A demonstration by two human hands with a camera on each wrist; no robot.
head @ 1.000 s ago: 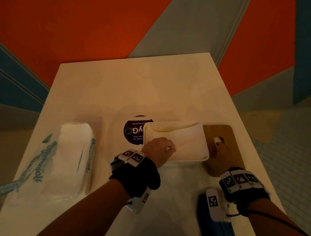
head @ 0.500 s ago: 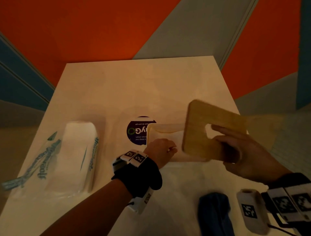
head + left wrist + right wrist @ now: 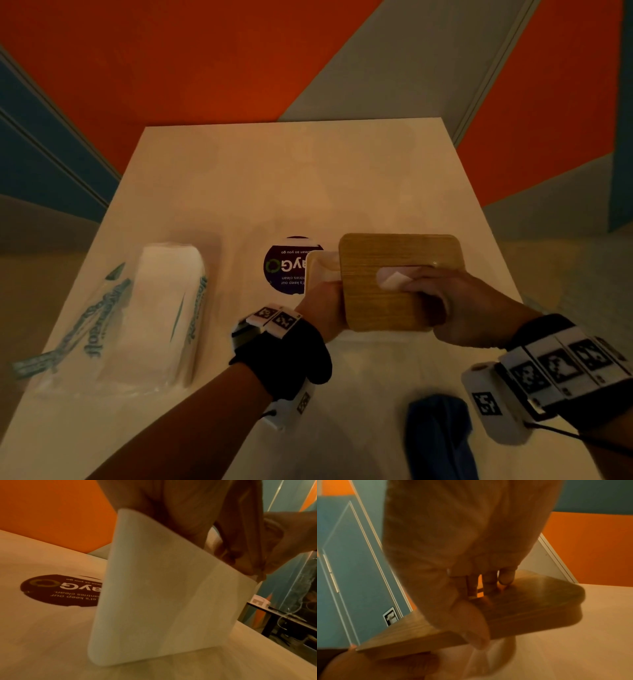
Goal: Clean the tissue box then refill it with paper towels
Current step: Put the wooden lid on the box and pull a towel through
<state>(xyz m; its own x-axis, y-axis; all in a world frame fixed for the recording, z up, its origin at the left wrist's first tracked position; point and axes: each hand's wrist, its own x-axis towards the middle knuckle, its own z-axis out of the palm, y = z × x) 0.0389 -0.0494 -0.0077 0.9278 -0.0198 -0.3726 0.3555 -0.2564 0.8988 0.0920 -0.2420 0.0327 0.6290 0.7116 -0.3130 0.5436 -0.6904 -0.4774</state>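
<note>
The white tissue box (image 3: 320, 270) stands mid-table, mostly covered by its wooden lid (image 3: 383, 298). My right hand (image 3: 455, 305) grips the lid, fingers through its slot and thumb on the near edge; the right wrist view shows those fingers (image 3: 489, 580) in the slot of the lid (image 3: 530, 604). White paper (image 3: 394, 279) shows through the slot. My left hand (image 3: 323, 308) holds the box's near left rim, its fingertips hidden under the lid. In the left wrist view the box wall (image 3: 171, 595) fills the middle, with the left hand (image 3: 180, 513) above it.
A plastic pack of paper towels (image 3: 161, 315) lies at the left of the white table (image 3: 291, 178). A dark round sticker (image 3: 284, 265) sits just left of the box. A blue cloth (image 3: 438, 442) lies at the near edge.
My right hand picked the wooden lid up from the table right of the box, swung it left and lowered it flat over the box. The left hand stayed on the rim.
</note>
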